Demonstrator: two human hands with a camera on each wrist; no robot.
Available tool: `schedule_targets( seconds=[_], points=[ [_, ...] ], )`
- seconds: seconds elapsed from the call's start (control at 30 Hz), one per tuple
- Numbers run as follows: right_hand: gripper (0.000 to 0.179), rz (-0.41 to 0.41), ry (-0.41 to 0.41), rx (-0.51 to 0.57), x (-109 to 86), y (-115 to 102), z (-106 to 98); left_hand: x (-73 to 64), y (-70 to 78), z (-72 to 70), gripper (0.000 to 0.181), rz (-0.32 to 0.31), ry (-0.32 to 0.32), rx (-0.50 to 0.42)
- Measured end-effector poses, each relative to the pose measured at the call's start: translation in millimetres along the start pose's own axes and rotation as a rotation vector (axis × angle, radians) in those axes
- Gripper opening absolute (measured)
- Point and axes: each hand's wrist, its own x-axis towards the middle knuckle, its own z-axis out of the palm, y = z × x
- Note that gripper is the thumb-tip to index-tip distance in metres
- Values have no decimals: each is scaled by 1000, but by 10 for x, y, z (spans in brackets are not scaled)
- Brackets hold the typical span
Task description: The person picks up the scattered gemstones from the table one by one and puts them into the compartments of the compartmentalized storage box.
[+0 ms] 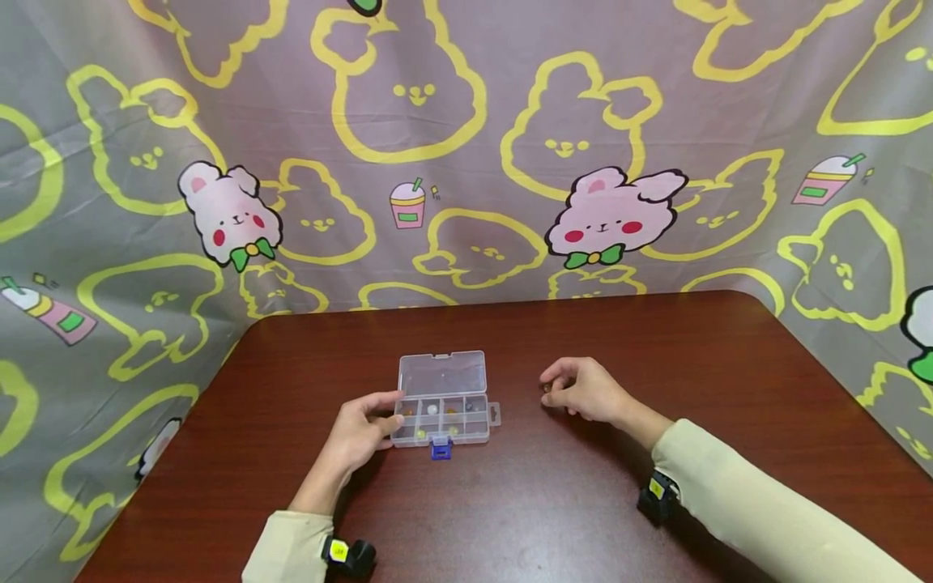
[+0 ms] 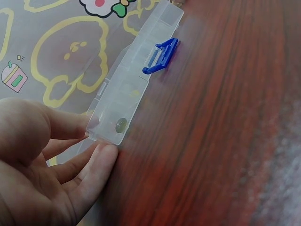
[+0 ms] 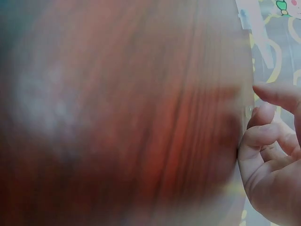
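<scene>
A clear plastic compartment box (image 1: 477, 429) sits on the table with its lid (image 1: 442, 374) raised at the back and a blue latch (image 1: 440, 448) at the front. Several small beads lie in its compartments, among them a white bead (image 1: 432, 410) and a yellow bead (image 1: 420, 435). My left hand (image 1: 357, 429) grips the box's left end between thumb and fingers; a dark greenish bead (image 2: 121, 125) shows through the wall there. To the right of the box, my right hand (image 1: 586, 390) is low over the table, with a small brown bead (image 1: 547, 389) between thumb and index fingertip.
The brown wooden table (image 1: 554, 518) reaches back to a grey curtain (image 1: 481, 275) printed with yellow outlines and rabbits. A hanging tab (image 1: 495, 414) sticks out from the box's right end. Each wrist carries a black camera (image 1: 656, 498).
</scene>
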Motion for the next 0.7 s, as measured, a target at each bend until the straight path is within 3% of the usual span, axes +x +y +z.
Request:
schedule_targets(
  seconds=[0.47, 0.7],
  points=[
    [17, 55, -10, 14, 62, 46, -42, -1, 22, -5, 38, -4, 2, 8],
    [14, 25, -11, -34, 68, 47, -32, 7, -14, 3, 38, 2, 4, -5]
  ],
)
